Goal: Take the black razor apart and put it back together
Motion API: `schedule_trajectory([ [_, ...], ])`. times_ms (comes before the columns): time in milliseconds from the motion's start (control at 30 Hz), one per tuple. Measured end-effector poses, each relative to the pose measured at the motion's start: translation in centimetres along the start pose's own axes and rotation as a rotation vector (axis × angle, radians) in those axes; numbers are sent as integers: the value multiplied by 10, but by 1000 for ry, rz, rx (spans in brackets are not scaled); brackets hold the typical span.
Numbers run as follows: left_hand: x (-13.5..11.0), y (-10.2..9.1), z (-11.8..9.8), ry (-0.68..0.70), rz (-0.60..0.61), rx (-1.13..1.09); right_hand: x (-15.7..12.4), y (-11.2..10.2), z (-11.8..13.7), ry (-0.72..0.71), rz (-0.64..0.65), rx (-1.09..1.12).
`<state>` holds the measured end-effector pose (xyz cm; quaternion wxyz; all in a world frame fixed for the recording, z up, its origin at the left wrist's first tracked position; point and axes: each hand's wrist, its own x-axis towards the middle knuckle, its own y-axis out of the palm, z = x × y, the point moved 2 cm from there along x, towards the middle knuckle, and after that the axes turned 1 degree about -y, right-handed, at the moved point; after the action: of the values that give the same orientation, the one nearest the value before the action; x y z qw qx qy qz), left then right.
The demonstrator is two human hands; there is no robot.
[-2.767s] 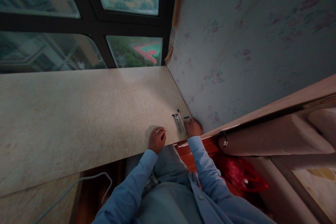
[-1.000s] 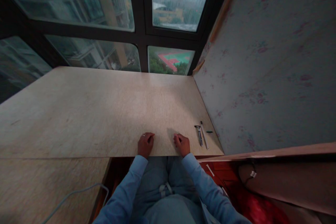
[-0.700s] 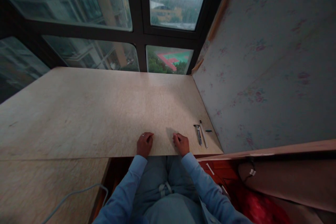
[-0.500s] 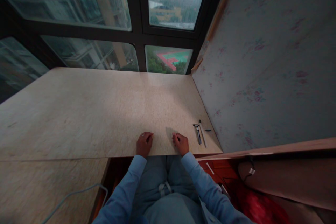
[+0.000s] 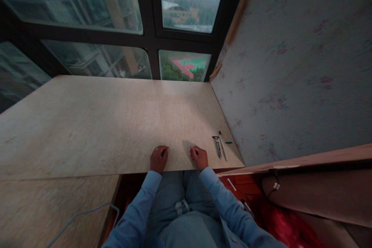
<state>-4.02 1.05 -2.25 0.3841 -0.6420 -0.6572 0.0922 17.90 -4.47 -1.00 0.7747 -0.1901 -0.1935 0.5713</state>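
My left hand [image 5: 159, 159], with a ring on one finger, rests loosely curled near the front edge of the pale wood-grain tabletop [image 5: 122, 124]. My right hand [image 5: 199, 157] lies a short way to its right, also curled, its thumb side turned inward. Nothing shows in either hand. To the right of my right hand, apart from it, lies a razor [image 5: 217, 148] with its T-shaped head pointing away from me. Beside the razor is a thin pale stick [image 5: 223, 147] with a dark far end. A short dark green piece [image 5: 228, 142] lies closest to the wall.
A floral-papered wall [image 5: 279, 85] bounds the tabletop on the right, and dark-framed windows [image 5: 151, 42] stand behind it. A lower wooden surface [image 5: 58, 205] at the left carries a grey cable [image 5: 84, 213]. Red fabric [image 5: 290, 224] lies low at the right.
The whole view has shifted slightly. Both hands keep the same pose on the tabletop, and the small items have not moved on it.
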Motion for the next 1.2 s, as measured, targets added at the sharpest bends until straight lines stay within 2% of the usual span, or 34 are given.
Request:
schedule_trajectory([
  [233, 3, -1, -1, -2, 12, -5, -3, -4, 2, 6, 26, 105],
  [400, 4, 0, 4, 4, 10, -1, -15, -22, 7, 4, 15, 128],
  [500, 5, 1, 8, 10, 9, 0, -19, -47, 4, 21, -51, 85],
  [700, 7, 0, 8, 13, 26, -2, -10, -119, -23, 134, -260, -110],
  [833, 8, -1, 6, -27, 51, 20, -5, -151, -43, 248, -279, -265],
  [1033, 9, -1, 6, -28, 53, 33, -8, -155, -54, 384, -193, -431],
  [1200, 9, -2, 5, -16, 43, 38, -3, -154, -52, 471, -184, -513],
])
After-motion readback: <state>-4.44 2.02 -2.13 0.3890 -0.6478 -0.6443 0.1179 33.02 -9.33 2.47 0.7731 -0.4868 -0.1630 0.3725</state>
